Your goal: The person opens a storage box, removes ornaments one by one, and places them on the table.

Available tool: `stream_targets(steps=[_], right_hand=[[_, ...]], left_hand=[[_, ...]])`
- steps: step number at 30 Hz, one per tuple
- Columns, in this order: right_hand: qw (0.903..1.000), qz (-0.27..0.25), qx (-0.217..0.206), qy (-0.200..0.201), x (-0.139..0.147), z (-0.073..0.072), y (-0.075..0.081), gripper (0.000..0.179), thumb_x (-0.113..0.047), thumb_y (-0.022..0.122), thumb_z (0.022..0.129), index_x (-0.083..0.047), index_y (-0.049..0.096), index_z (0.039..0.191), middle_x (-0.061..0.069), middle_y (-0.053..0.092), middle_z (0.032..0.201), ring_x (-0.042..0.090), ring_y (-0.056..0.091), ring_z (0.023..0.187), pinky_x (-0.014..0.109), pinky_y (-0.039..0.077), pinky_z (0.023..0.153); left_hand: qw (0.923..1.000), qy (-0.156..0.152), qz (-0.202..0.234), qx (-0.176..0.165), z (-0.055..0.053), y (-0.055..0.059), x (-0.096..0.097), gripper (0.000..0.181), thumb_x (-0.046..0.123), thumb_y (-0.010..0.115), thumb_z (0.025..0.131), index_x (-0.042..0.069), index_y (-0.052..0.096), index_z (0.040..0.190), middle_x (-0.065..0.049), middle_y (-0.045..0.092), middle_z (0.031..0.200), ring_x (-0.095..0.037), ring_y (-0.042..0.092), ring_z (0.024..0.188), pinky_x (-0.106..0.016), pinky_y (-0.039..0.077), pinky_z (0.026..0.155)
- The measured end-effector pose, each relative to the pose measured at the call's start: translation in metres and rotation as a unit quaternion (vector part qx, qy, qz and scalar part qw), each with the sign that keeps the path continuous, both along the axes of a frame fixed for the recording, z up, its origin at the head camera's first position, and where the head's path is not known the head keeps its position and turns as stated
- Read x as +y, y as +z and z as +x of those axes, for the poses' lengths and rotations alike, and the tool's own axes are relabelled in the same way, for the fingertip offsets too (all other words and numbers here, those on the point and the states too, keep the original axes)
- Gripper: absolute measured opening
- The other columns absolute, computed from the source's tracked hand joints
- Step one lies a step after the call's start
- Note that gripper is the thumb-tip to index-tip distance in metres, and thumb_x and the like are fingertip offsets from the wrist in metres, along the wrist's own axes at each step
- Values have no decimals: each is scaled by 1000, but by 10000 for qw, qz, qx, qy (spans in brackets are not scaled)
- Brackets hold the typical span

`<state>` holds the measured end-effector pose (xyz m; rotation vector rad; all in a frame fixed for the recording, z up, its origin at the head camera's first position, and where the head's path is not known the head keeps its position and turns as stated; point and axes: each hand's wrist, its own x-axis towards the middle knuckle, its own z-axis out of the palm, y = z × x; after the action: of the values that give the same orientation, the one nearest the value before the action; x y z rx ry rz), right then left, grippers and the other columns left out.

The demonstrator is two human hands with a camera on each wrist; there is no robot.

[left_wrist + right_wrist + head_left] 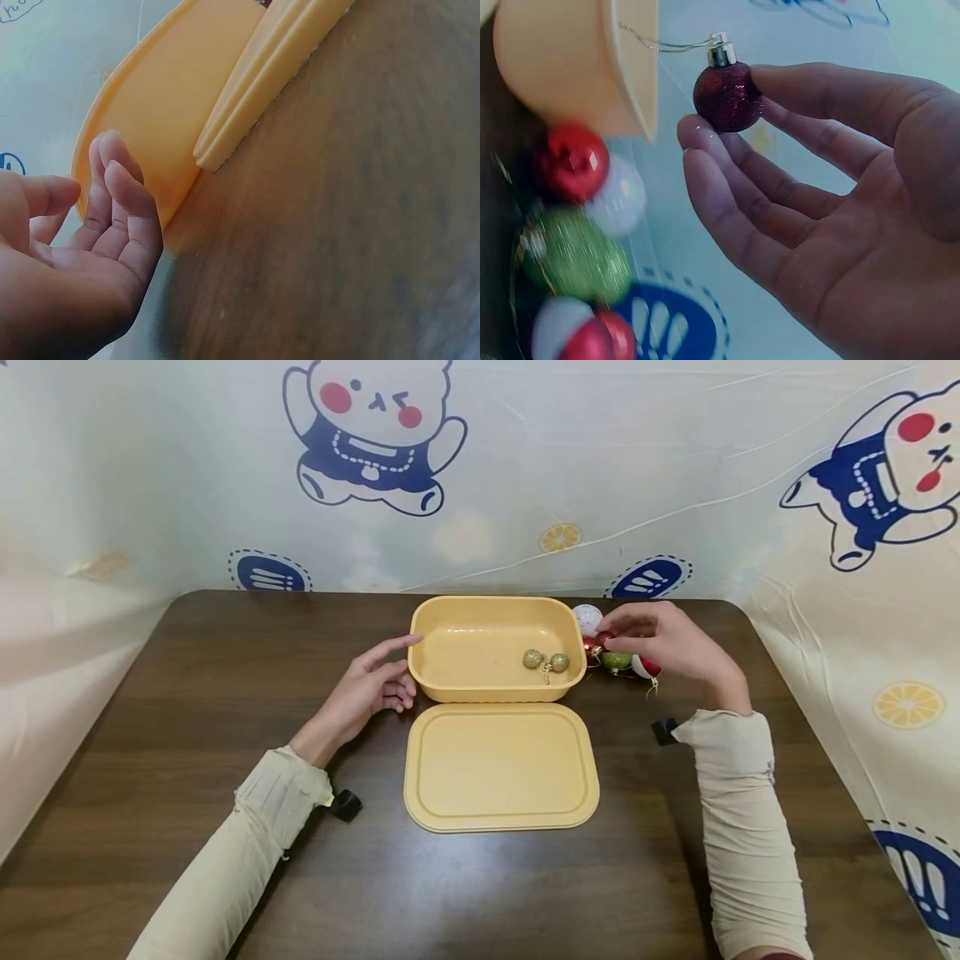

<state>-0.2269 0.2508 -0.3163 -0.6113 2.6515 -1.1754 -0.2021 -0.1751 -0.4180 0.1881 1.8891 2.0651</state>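
Observation:
My right hand (671, 639) pinches a small dark red glitter Christmas ball (729, 97) between thumb and fingers, above the right side of the yellow box (495, 694). Its silver cap and string point toward the box in the right wrist view. Two gold glitter balls (559, 662) lie inside the box at its right. My left hand (367, 689) is at the box's left wall, its index finger extended to the rim and the other fingers loosely bent. Under the right hand lie a shiny red ball (571, 163), a white ball (588, 618), a green ball (577, 255) and a red-and-white ball (647, 667).
A flat yellow lid (502, 767) lies on the dark wooden table (480, 893), just in front of the box. Behind the table hangs a pale printed cloth (510, 468). Each wrist carries a small black camera.

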Motion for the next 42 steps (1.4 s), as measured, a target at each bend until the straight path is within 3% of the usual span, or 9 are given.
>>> stream_targets(steps=[6, 13, 17, 23, 33, 38, 42], right_hand=[[9984, 500, -261, -92, 17, -1, 0, 21, -15, 69, 95, -8, 71, 115, 7, 71, 108, 22, 66, 95, 23, 54, 78], [9930, 870, -571, 559, 16, -12, -16, 20, -12, 68, 95, -4, 70, 113, 9, 70, 104, 20, 60, 90, 25, 51, 75], [9853, 1061, -1063, 810, 15, -15, -23, 19, -6, 65, 94, 1, 69, 111, 12, 70, 98, 22, 62, 85, 31, 54, 73], [9716, 1269, -1807, 850, 10, -15, -32, 19, -3, 63, 93, 3, 68, 111, 12, 69, 95, 25, 62, 80, 39, 57, 75], [9735, 1441, -1495, 954, -7, -15, -39, 18, -2, 68, 90, 2, 68, 108, 11, 69, 93, 22, 59, 79, 32, 53, 72], [9769, 1433, -1332, 861, -5, -13, -33, 20, -1, 67, 91, 2, 69, 110, 12, 71, 96, 22, 61, 82, 35, 54, 73], [9813, 1547, -936, 659, -4, -9, -25, 21, -1, 65, 90, 1, 71, 111, 9, 70, 92, 21, 59, 80, 32, 51, 70]], left_hand=[[10000, 21, -32, -9, 2, 0, -3, 43, 20, 46, 107, 21, 44, 150, -10, 62, 80, -20, 61, 65, -29, 54, 58], [10000, 38, -45, -13, 3, -1, -5, 44, 20, 46, 107, 20, 43, 151, -10, 62, 80, -21, 61, 65, -29, 54, 59], [10000, -3, -16, 9, 2, -2, -5, 44, 21, 47, 107, 20, 44, 151, -10, 62, 80, -21, 61, 66, -29, 54, 59], [10000, -35, 7, 29, -1, -1, -2, 44, 20, 47, 107, 21, 44, 150, -11, 62, 81, -22, 61, 66, -30, 54, 59], [10000, 28, -31, 35, 0, -1, 0, 43, 19, 45, 107, 19, 44, 150, -10, 62, 79, -22, 61, 65, -30, 53, 59], [10000, 3, -11, 67, 0, -1, 0, 43, 19, 45, 107, 19, 44, 150, -11, 62, 80, -22, 61, 65, -30, 54, 59], [10000, -16, 10, 92, 0, 0, -1, 43, 19, 45, 107, 19, 43, 151, -11, 62, 80, -22, 61, 65, -30, 54, 59]])
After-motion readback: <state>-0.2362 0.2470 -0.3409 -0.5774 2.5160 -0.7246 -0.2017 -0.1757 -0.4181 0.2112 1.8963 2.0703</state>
